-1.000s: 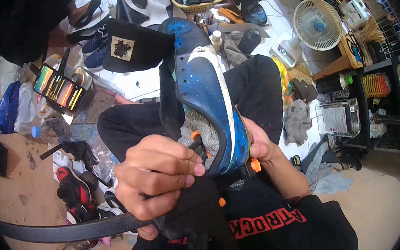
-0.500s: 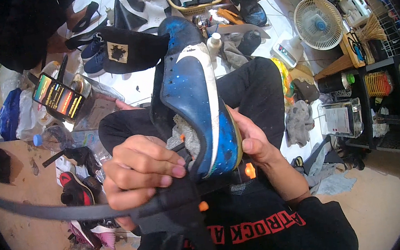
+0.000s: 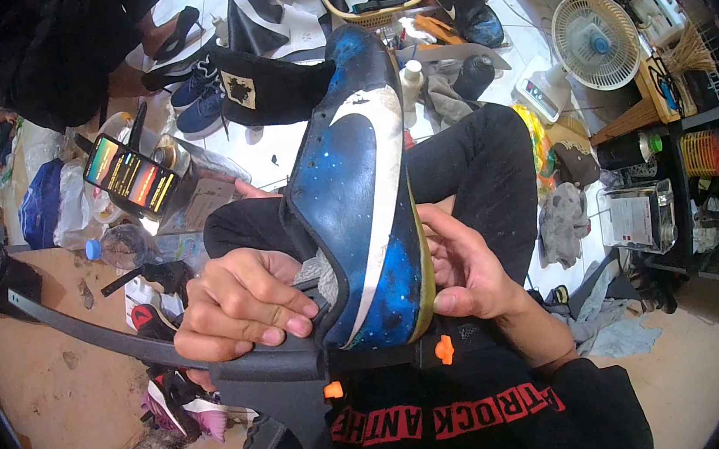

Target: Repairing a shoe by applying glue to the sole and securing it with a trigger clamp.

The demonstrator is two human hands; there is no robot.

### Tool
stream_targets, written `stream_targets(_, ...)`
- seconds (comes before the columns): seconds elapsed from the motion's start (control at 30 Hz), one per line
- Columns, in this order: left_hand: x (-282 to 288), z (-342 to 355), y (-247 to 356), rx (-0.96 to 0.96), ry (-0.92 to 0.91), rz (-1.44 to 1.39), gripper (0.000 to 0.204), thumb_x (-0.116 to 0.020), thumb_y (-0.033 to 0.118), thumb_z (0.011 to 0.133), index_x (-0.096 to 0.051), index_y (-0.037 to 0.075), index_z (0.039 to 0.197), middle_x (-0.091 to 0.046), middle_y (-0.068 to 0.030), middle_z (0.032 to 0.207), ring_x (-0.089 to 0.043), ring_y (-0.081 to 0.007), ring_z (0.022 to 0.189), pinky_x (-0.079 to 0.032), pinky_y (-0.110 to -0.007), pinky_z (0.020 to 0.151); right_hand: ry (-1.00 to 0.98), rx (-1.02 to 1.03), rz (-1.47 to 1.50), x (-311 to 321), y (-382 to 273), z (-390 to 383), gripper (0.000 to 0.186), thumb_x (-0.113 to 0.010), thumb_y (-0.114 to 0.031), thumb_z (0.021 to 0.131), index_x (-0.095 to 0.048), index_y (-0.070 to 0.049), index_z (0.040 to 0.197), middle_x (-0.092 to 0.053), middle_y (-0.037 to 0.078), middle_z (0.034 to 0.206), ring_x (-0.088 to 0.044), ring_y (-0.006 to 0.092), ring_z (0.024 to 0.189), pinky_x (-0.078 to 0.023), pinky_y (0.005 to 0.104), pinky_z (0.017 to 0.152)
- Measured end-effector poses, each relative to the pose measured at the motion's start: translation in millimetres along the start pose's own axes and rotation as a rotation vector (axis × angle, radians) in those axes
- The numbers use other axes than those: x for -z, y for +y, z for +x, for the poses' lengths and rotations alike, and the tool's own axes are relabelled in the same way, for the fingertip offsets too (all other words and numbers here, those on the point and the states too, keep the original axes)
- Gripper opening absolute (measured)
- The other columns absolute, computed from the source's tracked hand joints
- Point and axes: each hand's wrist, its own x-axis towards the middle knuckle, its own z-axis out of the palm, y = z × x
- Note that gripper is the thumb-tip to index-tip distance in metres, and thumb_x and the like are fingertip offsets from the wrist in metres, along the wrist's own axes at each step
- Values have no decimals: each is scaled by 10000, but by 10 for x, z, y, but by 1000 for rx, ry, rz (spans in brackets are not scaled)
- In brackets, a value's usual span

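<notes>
Between left hand (image 3: 237,306) and right hand (image 3: 474,274), the shoe (image 3: 352,190) now shows less lining (image 3: 319,272), more sole edge (image 3: 424,292). Left hand wraps the clamp (image 3: 278,369); right hand sits at the sole edge, firmness undetermined. Judged: positioning, unfinished.

The smooth blue shoe with the curved white stripe (image 3: 348,199) is before me, between my left fingers (image 3: 249,302) and right fingers (image 3: 454,232), toe pointing away. Nearer me, at its heel, is the black plastic frame with orange knobs (image 3: 270,370). To my left, the dark rectangular phone (image 3: 129,174) lies beyond the clear, blue-capped plastic bottle (image 3: 124,247); to my right, the round white plastic fan (image 3: 596,40) stands beyond the crumpled grey cloth (image 3: 563,225).
</notes>
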Motion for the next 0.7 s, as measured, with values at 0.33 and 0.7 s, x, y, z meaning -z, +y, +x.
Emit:
stream_targets(0.33, -34, 60, -63, 158, -99, -86, 491, -487, 373, 965, -459, -49, 716, -511, -248, 617, -586, -350, 464, -522, -458, 387, 116, 96, -385, 176, 60, -43, 868, -747, -345, 767, -330, 29, 1430, -514, 190, 1309, -546, 255, 1183, -405, 356, 1030)
stream_targets(0.7, -483, -222, -469, 620, 249, -22, 406, -582, 363, 769, -380, 21, 682, -484, -186, 516, -488, -280, 400, -435, -377, 435, -98, 749, -995, -51, -523, -334, 993, -806, -702, 530, -527, -30, 1205, -556, 182, 1190, -533, 361, 1129, -429, 467, 962)
